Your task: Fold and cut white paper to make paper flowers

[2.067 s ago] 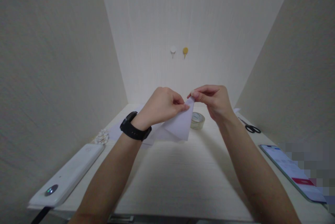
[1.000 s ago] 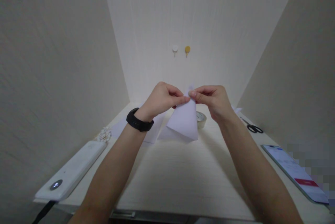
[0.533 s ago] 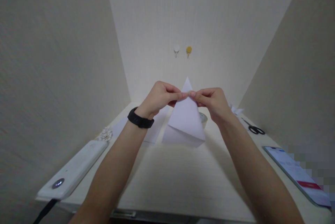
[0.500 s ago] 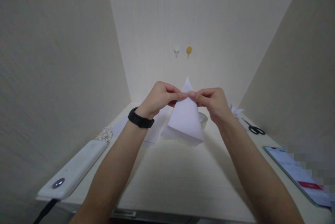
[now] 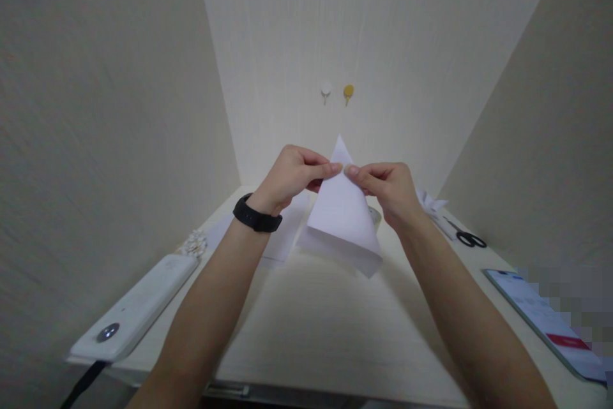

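A sheet of white paper [image 5: 341, 214], folded or rolled to a point at the top, is held up above the table. My left hand [image 5: 302, 170], with a black band on the wrist, pinches its left side just below the tip. On the right side my right hand [image 5: 385, 185] pinches it at about the same height. Both thumbs lie on the near face with a small gap between them; the other fingers are partly hidden behind the paper. The wide lower end hangs loose, its right corner curling. Behind it a roll of tape [image 5: 375, 216] is mostly covered.
White sheets [image 5: 285, 240] lie behind my left forearm. At left are a white device [image 5: 138, 307] with a cable and a small white bundle [image 5: 195, 243]. At right are folded white paper [image 5: 431, 202], black-handled scissors [image 5: 470, 240] and a phone [image 5: 541, 319]. Two hooks [image 5: 348, 91] hang on the back wall.
My thumbs have moved slightly apart. The paper's lower right corner has swung right and down, covering more of the tape roll. Both hands still pinch the paper.
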### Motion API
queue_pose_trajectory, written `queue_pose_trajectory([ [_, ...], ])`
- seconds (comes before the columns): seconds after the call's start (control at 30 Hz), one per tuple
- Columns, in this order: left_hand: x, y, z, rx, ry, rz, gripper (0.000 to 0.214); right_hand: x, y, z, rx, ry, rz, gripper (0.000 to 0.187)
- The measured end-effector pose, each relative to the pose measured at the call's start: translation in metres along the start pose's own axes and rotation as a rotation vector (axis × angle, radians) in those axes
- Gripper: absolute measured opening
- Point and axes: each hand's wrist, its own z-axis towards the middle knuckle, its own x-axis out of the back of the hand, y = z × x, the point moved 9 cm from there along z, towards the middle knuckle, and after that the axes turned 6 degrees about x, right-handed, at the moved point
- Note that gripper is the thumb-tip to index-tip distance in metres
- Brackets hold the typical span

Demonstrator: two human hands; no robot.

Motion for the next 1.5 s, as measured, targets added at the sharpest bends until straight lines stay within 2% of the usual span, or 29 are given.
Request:
queue_pose_trajectory([
  [0.2, 0.006, 0.001, 0.000, -0.027, 0.056, -0.071, 0.033, 0.000, -0.001, -0.002, 0.025, 0.027, -0.042, 0.044],
  [0.57, 0.020, -0.003, 0.006, -0.052, 0.128, -0.064, 0.035, -0.008, 0.008, -0.003, -0.036, -0.015, -0.049, 0.047],
  [0.83, 0.019, -0.002, 0.003, -0.023, 0.046, -0.086, 0.039, -0.016, 0.008, -0.008, -0.089, -0.044, -0.047, 0.045],
  [1.07, 0.020, -0.010, 0.009, -0.015, 0.175, -0.194, 0.041, -0.031, 0.019, -0.013, -0.140, -0.144, -0.024, 0.048],
  [1.17, 0.028, -0.012, 0.012, -0.036, 0.220, -0.253, 0.037, -0.036, 0.027, -0.013, -0.150, -0.203, -0.037, 0.048],
  [1.37, 0.059, -0.015, 0.013, -0.055, 0.360, -0.304, 0.033, -0.044, 0.027, -0.017, -0.156, -0.321, -0.157, 0.053],
  [1.5, 0.066, -0.016, 0.012, -0.050, 0.377, -0.309, 0.032, -0.047, 0.023, -0.019, -0.179, -0.382, -0.154, 0.055],
])
